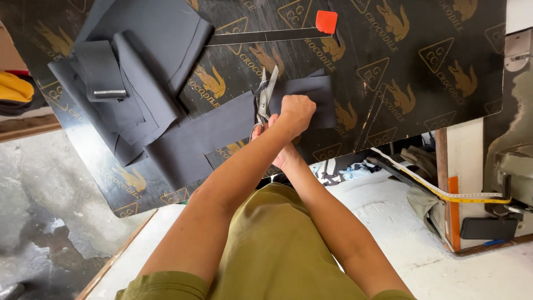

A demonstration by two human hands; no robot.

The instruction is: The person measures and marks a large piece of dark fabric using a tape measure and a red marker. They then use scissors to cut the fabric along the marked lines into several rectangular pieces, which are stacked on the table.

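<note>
My left hand (298,109) is closed in a fist and presses down on a dark grey fabric strip (214,133) lying across the black patterned tabletop (422,66). My right hand (284,158) is mostly hidden under my left forearm. It grips the handles of steel scissors (267,91). The blades point away from me and sit at the cut between the long strip and the shorter fabric piece (319,89) beside my fist. My forearms cross over the table's near edge.
A pile of folded dark fabric (139,55) lies at the table's left. A metal ruler (266,36) with a red end (326,21) lies beyond the scissors. A yellow tape measure (444,191), a black phone (488,228) and a machine (513,161) are at the right.
</note>
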